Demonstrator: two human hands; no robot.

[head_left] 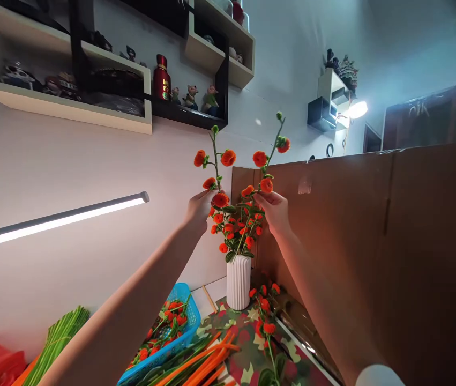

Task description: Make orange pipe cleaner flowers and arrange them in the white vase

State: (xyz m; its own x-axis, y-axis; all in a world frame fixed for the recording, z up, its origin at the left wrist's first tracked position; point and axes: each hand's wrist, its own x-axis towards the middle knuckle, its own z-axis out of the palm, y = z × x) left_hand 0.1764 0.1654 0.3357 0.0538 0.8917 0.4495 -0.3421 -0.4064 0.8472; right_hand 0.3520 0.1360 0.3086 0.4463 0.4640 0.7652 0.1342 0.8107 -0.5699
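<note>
A white ribbed vase (238, 283) stands upright on the table, filled with fuzzy orange flowers (229, 228) on green stems with dark leaves. My left hand (199, 207) is closed around a tall flower stem (214, 147) on the left side of the bunch. On the other side, my right hand (275, 208) pinches a second flower stem (275, 140) that leans to the right. Both stems rise above the rest, each tipped with a green bud. Fingertips are partly hidden behind blossoms.
A blue basket (193, 316) holds more orange flowers. Orange pipe cleaners (207, 364), a loose flower branch (266, 308) and a green pipe-cleaner bundle (61, 338) lie around. Cardboard (344, 230) walls the right side. Shelves (147, 115) and a light bar (62, 217) are on the wall.
</note>
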